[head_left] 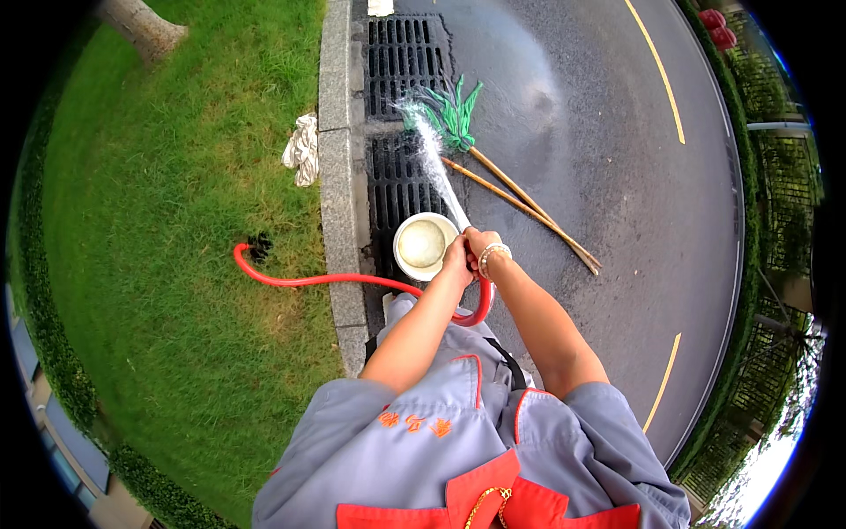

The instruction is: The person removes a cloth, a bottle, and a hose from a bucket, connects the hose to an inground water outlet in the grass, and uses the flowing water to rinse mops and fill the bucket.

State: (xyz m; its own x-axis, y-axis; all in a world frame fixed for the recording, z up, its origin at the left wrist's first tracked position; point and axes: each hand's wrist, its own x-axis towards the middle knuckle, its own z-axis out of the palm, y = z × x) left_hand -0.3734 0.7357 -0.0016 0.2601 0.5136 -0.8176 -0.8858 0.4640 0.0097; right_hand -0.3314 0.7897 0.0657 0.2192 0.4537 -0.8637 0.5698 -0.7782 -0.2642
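Both of my hands grip a red hose [348,279] near its end, in front of my body. My right hand [482,242], with a beaded bracelet at the wrist, closes round it at the front. Just behind and beside it, my left hand [457,263] is closed on the hose too. A white jet of water [436,163] shoots forward and hits the head of a green mop [456,116] lying on the wet road beside a drain grate [398,172]. Below the jet, left of my hands, stands a white bucket [401,258] with cloudy liquid inside.
Two wooden poles [538,209] extend from the mop area toward the right. A stone kerb [335,176] separates the road from the grass [194,176], where a crumpled whitish cloth [303,150] lies. The hose runs over the kerb to a dark hole [259,246]. Another grate [401,66] lies farther off.
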